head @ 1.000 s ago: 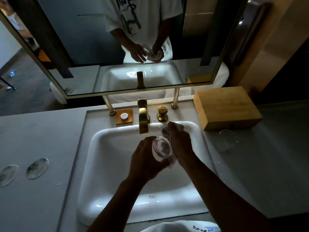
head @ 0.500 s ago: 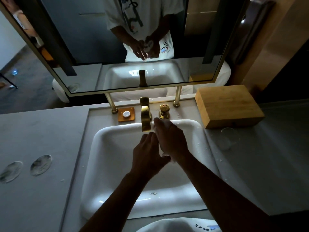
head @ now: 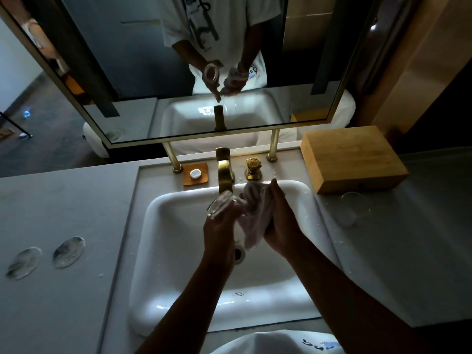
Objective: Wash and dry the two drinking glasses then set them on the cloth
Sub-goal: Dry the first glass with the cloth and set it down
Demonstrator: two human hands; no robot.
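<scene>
A dim bathroom holds a pale grey worktop (head: 63, 200) with a white rectangular ceramic basin (head: 173, 264) set into it below a wide wall mirror (head: 143, 72). The basin shows no standing water; only its round drain (head: 238, 253) shows, partly hidden by the left wrist. Over the far half of the bowl, just under the brushed-gold spout (head: 225, 172), the left hand (head: 221, 226) is closed around a clear drinking glass (head: 220, 203), tilted with its mouth turned away toward the left; its wall looks clean and transparent, with a bright rim. Just beside it the right hand (head: 281, 221) is clenched on a crumpled white cloth (head: 252, 215), which hangs from the fist and touches the left hand's fingers. The second clear drinking glass (head: 353, 208) stands upright on the worktop to the right of the basin, close in front of a light wooden box (head: 352, 157), with water drops scattered around it. Behind the basin sit a gold tap handle (head: 253, 168) and a small orange square dish (head: 195, 174) carrying a round white soap. Far to the left two round glass coasters (head: 46, 256) lie flat, with broad bare worktop around them. The near rim of the basin lies just before the person's white shirt (head: 268, 343).
</scene>
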